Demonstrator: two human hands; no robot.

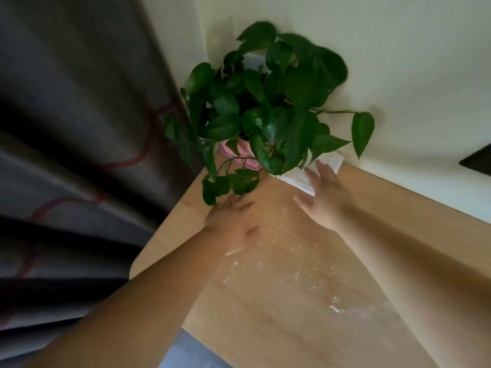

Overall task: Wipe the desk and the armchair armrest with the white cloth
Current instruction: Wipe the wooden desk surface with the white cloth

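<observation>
Left hand: the left hand (233, 224) reaches across the wooden counter (279, 301), palm down, fingers (239, 205) spread and released, tips just under the lowest leaves, gripping nothing.
Right hand: the right hand (322, 197) is stretched to the far edge by the wall, fingers (322, 168) splayed flat and released, lying on the white cloth (300, 179).
White cloth: it sits on the counter at the back, against the cream wall (398, 62), partly tucked beneath the foliage and partly under the right hand.
Plant: a leafy green pothos (268, 110) fills the corner, its pink pot (244, 152) peeking out between the leaves.
Counter surface: pale crumbs or specks (313, 277) are scattered between the two forearms.
Left side: dark grey curtain (66, 155) with red lines hangs beside the counter.
Armrest: out of view.
</observation>
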